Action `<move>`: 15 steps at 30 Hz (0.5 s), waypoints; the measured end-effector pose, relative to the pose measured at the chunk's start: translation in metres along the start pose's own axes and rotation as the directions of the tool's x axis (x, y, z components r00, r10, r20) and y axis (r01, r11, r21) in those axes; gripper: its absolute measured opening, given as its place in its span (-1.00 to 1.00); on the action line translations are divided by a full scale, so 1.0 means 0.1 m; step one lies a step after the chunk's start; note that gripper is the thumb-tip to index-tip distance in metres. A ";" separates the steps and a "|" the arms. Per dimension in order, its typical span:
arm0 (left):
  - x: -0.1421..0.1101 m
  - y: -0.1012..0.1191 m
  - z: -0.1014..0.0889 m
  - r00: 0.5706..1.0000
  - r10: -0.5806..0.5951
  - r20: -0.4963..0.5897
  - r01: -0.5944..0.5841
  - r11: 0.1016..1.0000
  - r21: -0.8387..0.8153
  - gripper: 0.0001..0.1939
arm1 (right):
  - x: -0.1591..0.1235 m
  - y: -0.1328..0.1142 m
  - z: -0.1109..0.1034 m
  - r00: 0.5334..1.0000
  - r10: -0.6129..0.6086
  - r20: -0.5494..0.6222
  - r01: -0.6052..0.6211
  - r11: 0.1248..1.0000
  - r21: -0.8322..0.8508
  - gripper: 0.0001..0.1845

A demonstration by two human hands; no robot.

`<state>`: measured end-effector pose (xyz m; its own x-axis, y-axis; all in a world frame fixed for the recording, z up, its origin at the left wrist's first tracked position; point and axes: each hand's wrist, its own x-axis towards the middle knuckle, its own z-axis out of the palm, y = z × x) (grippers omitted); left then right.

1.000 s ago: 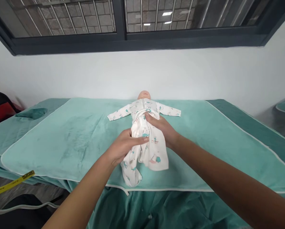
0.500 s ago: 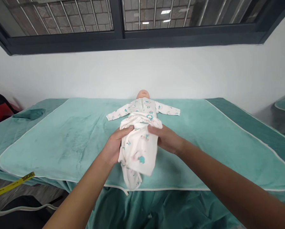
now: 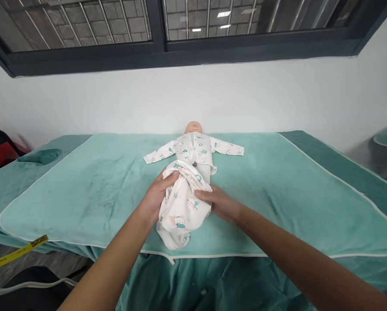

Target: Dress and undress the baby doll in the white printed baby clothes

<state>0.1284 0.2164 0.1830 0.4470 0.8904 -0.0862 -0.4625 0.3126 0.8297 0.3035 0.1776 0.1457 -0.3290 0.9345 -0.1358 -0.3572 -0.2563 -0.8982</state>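
Note:
A baby doll (image 3: 193, 127) lies on its back on the green bed cover, its head toward the wall. It wears a white printed baby jacket (image 3: 186, 147), with both sleeves spread out sideways. Bunched white baby trousers (image 3: 183, 207) with the same print are between my hands, over the doll's lower part. My left hand (image 3: 157, 192) grips their left edge, thumb on top. On the right edge, my right hand (image 3: 219, 201) is closed with its thumb pressed on the cloth. One pale doll leg (image 3: 203, 172) shows below the jacket; the other is hidden by the trousers.
The green cover (image 3: 293, 198) with white piping drapes over the bed's front edge. A dark-framed window (image 3: 180, 54) is above the white wall. At the left are a red and black bag (image 3: 0, 151), a yellow strap (image 3: 18, 254) and a pale cable (image 3: 27, 284).
The trousers have moved down from the doll's waist, uncovering the jacket hem and part of a leg. My right hand has shifted down and slightly left.

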 end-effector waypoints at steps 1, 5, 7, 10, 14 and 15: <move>0.00 -0.02 0.01 1.000 -0.020 0.002 0.020 1.000 0.015 -0.51 | -0.01 0.04 -0.03 0.999 0.025 0.021 -0.025 1.000 -0.008 -0.54; -0.04 -0.03 0.05 0.994 -0.108 0.034 0.104 0.988 0.116 -0.51 | -0.05 -0.01 -0.15 0.983 0.073 0.171 -0.069 0.997 -0.029 -0.47; -0.06 0.01 0.08 0.991 -0.129 0.027 0.122 0.975 0.188 -0.49 | -0.04 -0.12 -0.18 0.976 0.054 0.209 -0.046 0.998 -0.042 -0.46; -0.06 0.09 0.14 0.991 -0.134 -0.029 0.136 0.939 0.317 -0.47 | -0.02 -0.28 -0.12 0.968 0.076 0.237 -0.036 0.985 -0.171 -0.50; -0.04 0.12 0.17 0.982 -0.165 -0.090 0.187 0.894 0.406 -0.49 | -0.05 -0.31 0.03 0.982 0.136 0.132 -0.091 0.948 -0.304 -0.60; -0.03 0.11 0.16 0.977 -0.191 -0.100 0.215 0.888 0.407 -0.48 | -0.08 -0.27 0.03 0.993 0.105 0.061 -0.085 0.960 -0.268 -0.60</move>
<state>0.1344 0.2113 0.2012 0.4478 0.8431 -0.2977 -0.0023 0.3341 0.9425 0.3131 0.1767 0.1724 -0.4175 0.8855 -0.2038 -0.0803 -0.2594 -0.9624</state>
